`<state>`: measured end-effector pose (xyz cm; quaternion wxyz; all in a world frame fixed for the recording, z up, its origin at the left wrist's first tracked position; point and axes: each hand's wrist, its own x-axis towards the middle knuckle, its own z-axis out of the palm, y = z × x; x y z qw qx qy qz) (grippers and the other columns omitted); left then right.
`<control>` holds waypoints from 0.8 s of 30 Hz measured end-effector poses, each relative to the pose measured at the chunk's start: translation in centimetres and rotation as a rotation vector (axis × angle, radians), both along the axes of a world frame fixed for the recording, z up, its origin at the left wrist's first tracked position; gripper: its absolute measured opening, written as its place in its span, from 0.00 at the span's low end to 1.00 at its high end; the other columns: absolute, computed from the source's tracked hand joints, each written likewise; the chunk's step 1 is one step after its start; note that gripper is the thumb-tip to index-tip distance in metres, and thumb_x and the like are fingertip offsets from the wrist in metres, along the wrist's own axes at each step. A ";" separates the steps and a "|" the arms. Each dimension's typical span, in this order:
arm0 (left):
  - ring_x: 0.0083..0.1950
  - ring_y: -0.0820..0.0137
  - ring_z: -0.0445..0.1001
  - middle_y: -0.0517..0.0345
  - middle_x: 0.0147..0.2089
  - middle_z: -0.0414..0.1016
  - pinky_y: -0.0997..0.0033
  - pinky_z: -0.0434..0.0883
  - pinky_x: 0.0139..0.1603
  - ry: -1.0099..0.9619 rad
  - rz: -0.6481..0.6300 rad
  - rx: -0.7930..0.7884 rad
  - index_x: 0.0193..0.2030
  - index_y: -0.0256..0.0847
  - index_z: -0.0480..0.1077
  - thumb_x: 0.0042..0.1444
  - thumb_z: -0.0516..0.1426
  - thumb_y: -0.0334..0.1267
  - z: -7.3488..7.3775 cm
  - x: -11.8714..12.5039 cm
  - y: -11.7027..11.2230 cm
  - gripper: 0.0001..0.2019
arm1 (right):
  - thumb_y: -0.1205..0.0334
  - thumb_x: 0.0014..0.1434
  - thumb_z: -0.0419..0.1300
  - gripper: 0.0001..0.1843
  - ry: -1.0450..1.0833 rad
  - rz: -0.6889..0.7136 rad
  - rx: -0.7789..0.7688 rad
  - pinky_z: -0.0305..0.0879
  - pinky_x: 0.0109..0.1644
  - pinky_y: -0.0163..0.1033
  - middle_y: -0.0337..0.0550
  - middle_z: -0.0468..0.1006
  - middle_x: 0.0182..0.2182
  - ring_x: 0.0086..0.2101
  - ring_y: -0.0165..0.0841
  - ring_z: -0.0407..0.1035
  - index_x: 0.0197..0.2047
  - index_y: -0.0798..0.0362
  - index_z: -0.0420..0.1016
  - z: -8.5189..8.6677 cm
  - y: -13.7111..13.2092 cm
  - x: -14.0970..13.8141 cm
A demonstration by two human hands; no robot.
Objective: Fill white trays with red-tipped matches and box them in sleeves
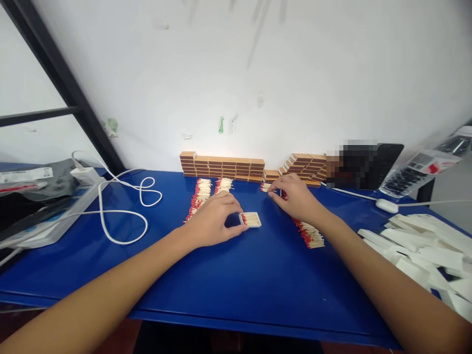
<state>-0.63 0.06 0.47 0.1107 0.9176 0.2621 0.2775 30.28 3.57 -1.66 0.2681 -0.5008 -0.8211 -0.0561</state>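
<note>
My left hand (213, 219) rests on the blue table (239, 290), its thumb and fingers pinching the left end of a small white matchbox tray (251, 220) filled with red-tipped matches. My right hand (295, 196) lies palm down further back, fingers curled together over a row of loose matches (308, 233) near the stacked boxes. Two more rows of red-tipped matches (201, 195) lie behind my left hand.
Brown matchbox sleeves (221, 167) are stacked along the wall, with another stack (304, 167) to the right. White empty trays (424, 253) are heaped at the right. A white cable (121, 216), a charger and a power strip lie at the left. A phone (383, 164) leans at the back right.
</note>
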 end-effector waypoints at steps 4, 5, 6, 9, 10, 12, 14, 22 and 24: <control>0.53 0.57 0.78 0.50 0.48 0.83 0.51 0.76 0.59 -0.016 0.072 -0.024 0.45 0.42 0.81 0.64 0.69 0.46 -0.4 -0.4 0.7 0.11 | 0.56 0.69 0.58 0.13 0.011 0.020 -0.004 0.67 0.57 0.56 0.51 0.85 0.42 0.49 0.49 0.72 0.41 0.49 0.85 0.0 -0.1 -0.2; 0.53 0.57 0.78 0.50 0.48 0.83 0.50 0.76 0.59 -0.010 0.076 -0.027 0.44 0.42 0.81 0.63 0.69 0.47 -0.4 -0.5 0.8 0.11 | 0.56 0.69 0.58 0.13 0.008 0.014 -0.002 0.67 0.57 0.57 0.51 0.85 0.42 0.49 0.50 0.72 0.41 0.49 0.85 0.1 -0.1 -0.2; 0.54 0.57 0.78 0.50 0.48 0.83 0.50 0.76 0.59 -0.001 0.064 -0.033 0.44 0.43 0.81 0.64 0.68 0.47 -0.4 -0.6 1.0 0.11 | 0.55 0.69 0.58 0.14 0.001 0.003 0.001 0.67 0.57 0.57 0.52 0.85 0.41 0.49 0.50 0.72 0.40 0.49 0.86 0.4 0.0 -0.1; 0.55 0.57 0.78 0.50 0.49 0.83 0.51 0.76 0.60 -0.004 0.039 -0.029 0.45 0.43 0.81 0.64 0.68 0.48 -0.2 -0.9 1.2 0.11 | 0.55 0.69 0.58 0.15 -0.036 -0.076 0.010 0.67 0.57 0.58 0.53 0.86 0.41 0.50 0.52 0.74 0.41 0.50 0.86 1.8 0.2 1.1; 0.55 0.56 0.78 0.49 0.50 0.83 0.50 0.76 0.61 -0.002 0.050 -0.018 0.45 0.43 0.81 0.64 0.68 0.48 -0.1 -0.9 1.2 0.12 | 0.56 0.70 0.58 0.15 -0.060 -0.124 0.012 0.68 0.55 0.57 0.53 0.87 0.42 0.49 0.52 0.74 0.41 0.50 0.86 2.5 0.2 1.9; 0.56 0.55 0.78 0.49 0.50 0.83 0.48 0.76 0.62 0.031 0.078 0.007 0.45 0.43 0.82 0.63 0.68 0.49 -0.1 -1.0 1.3 0.13 | 0.58 0.70 0.57 0.14 -0.121 -0.254 0.009 0.69 0.51 0.54 0.55 0.87 0.42 0.46 0.51 0.76 0.40 0.52 0.85 3.7 0.3 4.5; 0.57 0.55 0.77 0.48 0.51 0.82 0.47 0.75 0.63 0.078 0.083 0.019 0.45 0.42 0.82 0.64 0.68 0.49 -0.1 -0.8 1.1 0.13 | 0.56 0.70 0.59 0.14 -0.181 -0.420 -0.033 0.68 0.44 0.51 0.57 0.85 0.36 0.37 0.47 0.77 0.37 0.53 0.83 4.5 0.3 8.5; 0.58 0.54 0.77 0.48 0.51 0.82 0.46 0.75 0.65 0.094 0.062 0.037 0.47 0.42 0.82 0.63 0.68 0.48 -0.5 -0.1 0.0 0.12 | 0.38 0.64 0.67 0.25 -0.052 -0.664 -0.064 0.70 0.39 0.56 0.44 0.69 0.17 0.23 0.42 0.70 0.24 0.47 0.75 4.5 -0.1 19.7; 0.59 0.54 0.77 0.48 0.51 0.82 0.45 0.75 0.65 0.087 0.061 0.051 0.48 0.42 0.82 0.63 0.68 0.48 -0.7 -0.1 0.0 0.13 | 0.47 0.65 0.66 0.18 -0.043 -0.660 -0.061 0.69 0.39 0.54 0.49 0.77 0.23 0.28 0.46 0.74 0.28 0.48 0.77 4.7 -0.3 16.6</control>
